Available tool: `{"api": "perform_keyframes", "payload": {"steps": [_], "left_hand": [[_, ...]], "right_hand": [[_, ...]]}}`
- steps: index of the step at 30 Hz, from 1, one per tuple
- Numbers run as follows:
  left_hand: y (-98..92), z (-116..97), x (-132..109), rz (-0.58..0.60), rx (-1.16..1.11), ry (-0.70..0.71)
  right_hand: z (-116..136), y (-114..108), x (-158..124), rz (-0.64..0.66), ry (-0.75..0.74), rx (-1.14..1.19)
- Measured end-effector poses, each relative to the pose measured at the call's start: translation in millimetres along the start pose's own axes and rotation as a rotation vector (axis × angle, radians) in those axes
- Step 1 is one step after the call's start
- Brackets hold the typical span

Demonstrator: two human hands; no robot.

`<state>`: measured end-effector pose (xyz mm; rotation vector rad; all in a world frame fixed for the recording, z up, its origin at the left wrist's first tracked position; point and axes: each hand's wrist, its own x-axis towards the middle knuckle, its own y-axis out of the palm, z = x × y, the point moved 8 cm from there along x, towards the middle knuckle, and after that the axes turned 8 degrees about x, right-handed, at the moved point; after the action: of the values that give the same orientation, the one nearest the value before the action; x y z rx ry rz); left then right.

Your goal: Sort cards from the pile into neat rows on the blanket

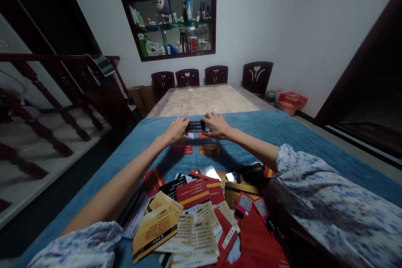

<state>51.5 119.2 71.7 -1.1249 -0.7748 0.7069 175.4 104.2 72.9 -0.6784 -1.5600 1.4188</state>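
My left hand (178, 130) and my right hand (216, 125) are closed on opposite ends of a black card (195, 126) with pale printing. They hold it over the far part of the blue cloth (125, 142). Just nearer to me, a red card (183, 149) and an orange-brown card (210, 149) lie side by side, with parts of other cards showing behind them under my hands. Between my forearms and close to me is a loose, overlapping pile of gold cards (157, 222), red cards (193, 192) and cream cards (199, 230).
Beside the pile at right lie a red packet (256, 238) and dark items partly under my sleeve. Dark chairs (216, 74) line the table's far end. A wooden railing (56, 100) runs along the left. A red bag (292, 99) sits on the floor at right.
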Motion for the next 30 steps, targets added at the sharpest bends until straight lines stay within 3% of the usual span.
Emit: {"api": "perform_keyframes", "payload": {"steps": [10,18,24,30], "left_hand": [[33.0,42.8,35.9,0.023,-0.028,-0.019],[57.4,63.4,55.5,0.146,0.008,-0.028],[82.3,72.3,65.9,0.19,-0.008,-0.065],[99.0,79.3,71.8,0.264,-0.075,-0.084]], "right_hand": [[-2.5,22.7,48.7,0.091,0.027,0.019],[-7.7,49.2,77.7,0.148,0.056,0.05],[-12.8,71.7,89.4,0.202,0.088,0.072],[-12.2,79.5,90.8,0.234,0.101,0.093]]}}
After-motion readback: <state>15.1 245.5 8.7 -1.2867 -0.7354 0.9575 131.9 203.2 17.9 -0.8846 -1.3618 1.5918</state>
